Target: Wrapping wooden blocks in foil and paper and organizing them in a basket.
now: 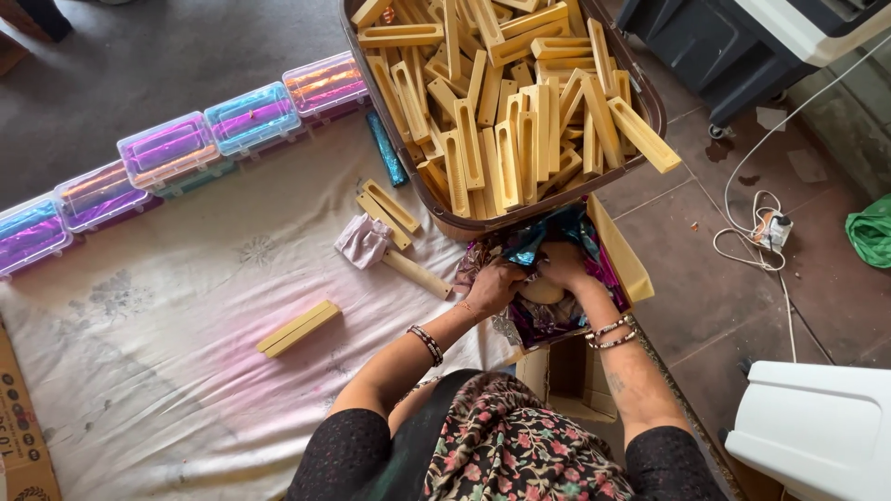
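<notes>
Both my hands are down in an open cardboard box [627,263] filled with shiny blue, purple and pink foil sheets [548,320]. My left hand [494,283] grips a bunch of foil at the box's left side. My right hand [560,263] is closed over foil next to it, above a pale round thing I cannot identify. Just beyond the box stands a large brown tub [652,104] heaped with yellow slotted wooden blocks [506,139].
A white cloth [158,343] covers the floor, with loose yellow blocks [298,328], a foil-wrapped stick [365,241] and a blue foil strip [385,148]. Clear lidded boxes of coloured foil [172,148] line its far edge. A white cable and plug [770,227], a green bag [872,232] and white stool [817,431] lie right.
</notes>
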